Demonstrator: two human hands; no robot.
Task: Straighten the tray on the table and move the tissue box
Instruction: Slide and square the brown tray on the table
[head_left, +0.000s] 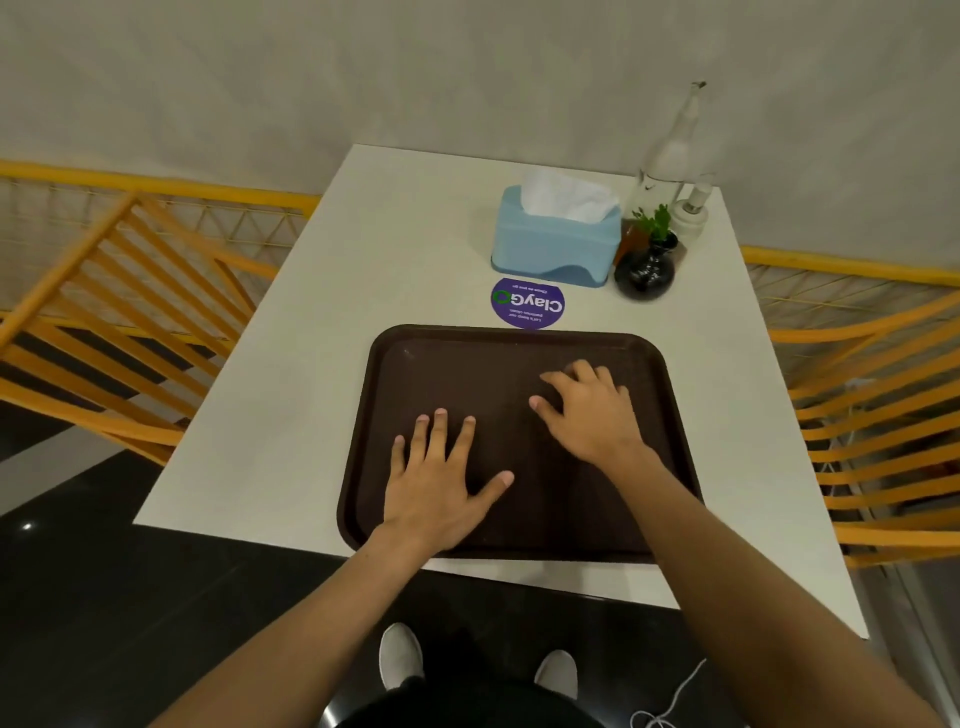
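Observation:
A dark brown tray (467, 364) lies on the white table (311, 364), near its front edge and slightly right of centre. My left hand (441, 478) rests flat on the tray's lower left part with fingers spread. My right hand (592, 415) sits on the tray's right part, fingers bent and apart, holding nothing. A light blue tissue box (550, 244) with white tissue sticking out stands behind the tray, toward the far right of the table.
A round purple sticker (527, 304) lies between tray and tissue box. A black vase with a small plant (647, 267), a clear glass bottle (670, 150) and a white dispenser (688, 215) stand at the far right corner. Orange chairs (130, 291) flank the table.

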